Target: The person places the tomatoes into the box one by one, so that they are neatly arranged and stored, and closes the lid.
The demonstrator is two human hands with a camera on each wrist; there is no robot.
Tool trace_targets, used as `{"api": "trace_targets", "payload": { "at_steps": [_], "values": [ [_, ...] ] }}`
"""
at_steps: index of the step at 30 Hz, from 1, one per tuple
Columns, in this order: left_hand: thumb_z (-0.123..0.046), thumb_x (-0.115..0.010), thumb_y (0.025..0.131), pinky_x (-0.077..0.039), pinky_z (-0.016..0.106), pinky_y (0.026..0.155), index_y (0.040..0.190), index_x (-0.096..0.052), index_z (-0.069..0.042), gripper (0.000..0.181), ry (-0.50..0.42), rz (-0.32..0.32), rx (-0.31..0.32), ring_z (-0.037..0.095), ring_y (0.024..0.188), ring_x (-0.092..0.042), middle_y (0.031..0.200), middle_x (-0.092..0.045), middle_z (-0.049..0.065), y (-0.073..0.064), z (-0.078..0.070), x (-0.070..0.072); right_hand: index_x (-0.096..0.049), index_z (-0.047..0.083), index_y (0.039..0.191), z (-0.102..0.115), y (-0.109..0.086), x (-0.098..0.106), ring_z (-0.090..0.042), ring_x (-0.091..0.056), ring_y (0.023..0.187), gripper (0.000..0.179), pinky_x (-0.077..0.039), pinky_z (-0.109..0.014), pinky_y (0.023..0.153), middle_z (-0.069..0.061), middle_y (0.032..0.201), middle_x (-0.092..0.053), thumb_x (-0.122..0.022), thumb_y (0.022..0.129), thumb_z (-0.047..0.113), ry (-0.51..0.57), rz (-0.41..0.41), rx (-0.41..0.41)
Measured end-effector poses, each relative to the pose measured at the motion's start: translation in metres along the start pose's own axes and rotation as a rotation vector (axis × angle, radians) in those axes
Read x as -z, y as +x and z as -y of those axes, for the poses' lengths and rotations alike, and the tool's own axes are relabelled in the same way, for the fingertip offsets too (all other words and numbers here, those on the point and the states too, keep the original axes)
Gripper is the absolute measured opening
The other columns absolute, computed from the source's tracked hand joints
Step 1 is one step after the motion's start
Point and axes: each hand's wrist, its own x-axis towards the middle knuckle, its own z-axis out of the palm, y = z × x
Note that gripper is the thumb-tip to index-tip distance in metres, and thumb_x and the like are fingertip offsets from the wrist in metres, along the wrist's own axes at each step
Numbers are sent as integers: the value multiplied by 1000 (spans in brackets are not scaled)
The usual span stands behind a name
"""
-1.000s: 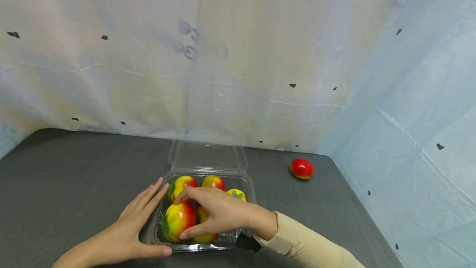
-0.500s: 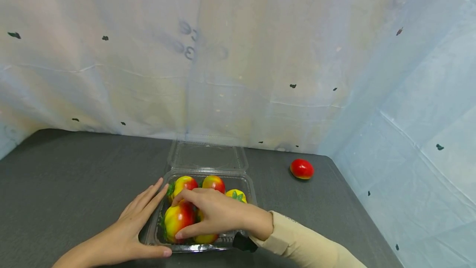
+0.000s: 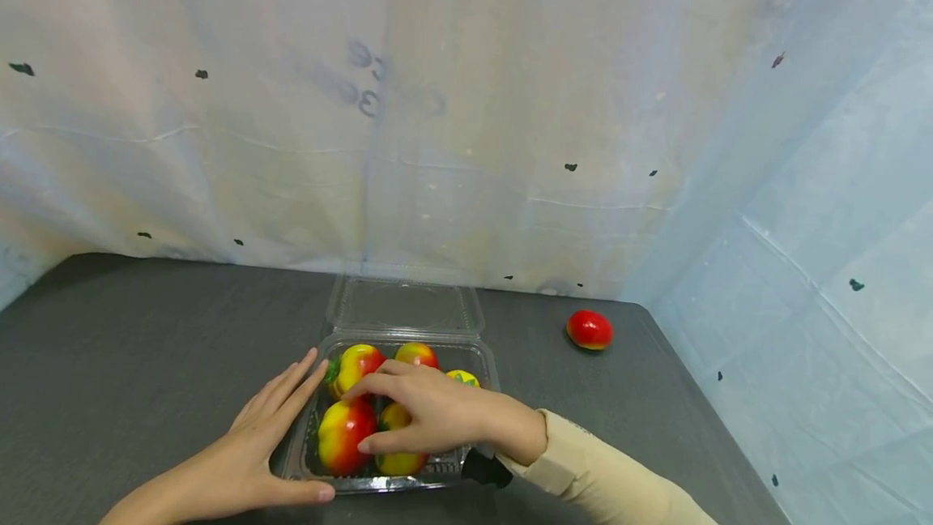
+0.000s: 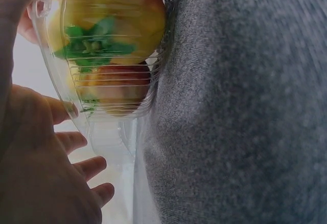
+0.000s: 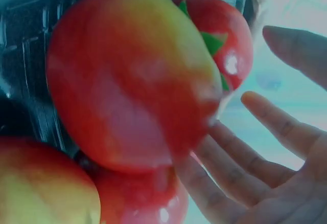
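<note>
Turned: front-left fruit (image 3: pixel 342 440) in container (image 3: pixel 389 487), against loose, ungripping right hand (image 3: pixel 440 409); spread, empty left hand (image 3: pixel 255 442) alongside; could roll out if overpushed!

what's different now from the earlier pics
The front-left fruit has shifted slightly left and turned, taking its leaves out of the head view. The right hand has eased its thumb up toward the fruit's edge. Left hand, box and lone red fruit stayed put.
</note>
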Motion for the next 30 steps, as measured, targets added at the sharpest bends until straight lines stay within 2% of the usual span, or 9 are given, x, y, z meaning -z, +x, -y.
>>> {"api": "trace_targets", "payload": {
  "at_steps": [3, 9, 16, 25, 30],
  "values": [
    [-51, -80, 69, -19, 81, 84, 155, -7, -31, 115, 13, -2, -2, 52, 138, -13, 162, 1, 4, 0, 0, 0, -55, 16, 133, -2, -5, 4, -9, -53, 112, 44, -43, -15, 94, 1, 128, -57, -62, 93, 34, 7, -19, 5],
    [-48, -81, 69, -19, 81, 84, 155, -8, -29, 115, 7, -10, -26, 53, 138, -12, 162, 2, 5, 0, 1, -1, -55, 14, 132, -9, -19, 13, -12, -55, 106, 44, -46, -20, 92, 0, 123, -58, -64, 92, 32, 34, -116, 45],
    [-48, -80, 70, -18, 79, 86, 155, -7, -31, 113, -4, -1, -12, 53, 138, -11, 162, 3, 5, 1, 1, 0, -56, 13, 131, -16, -33, 18, -15, -54, 113, 45, -47, -30, 97, -2, 128, -58, -65, 91, 32, 105, -197, 6],
    [-49, -79, 72, -26, 82, 79, 156, -3, -28, 115, 26, 10, -38, 50, 136, -17, 162, 5, 4, 1, 3, 0, -57, 12, 130, -25, -47, 17, -17, -56, 112, 46, -47, -26, 96, -1, 128, -59, -68, 89, 30, 167, -297, -2],
    [-50, -79, 71, -25, 82, 80, 156, -4, -28, 115, 19, 9, -29, 51, 137, -16, 162, 4, 4, 1, 2, 0, -57, 11, 129, -30, -53, 16, -18, -57, 113, 46, -47, -28, 98, -3, 127, -60, -69, 89, 31, 169, -353, 12]
  ]
}}
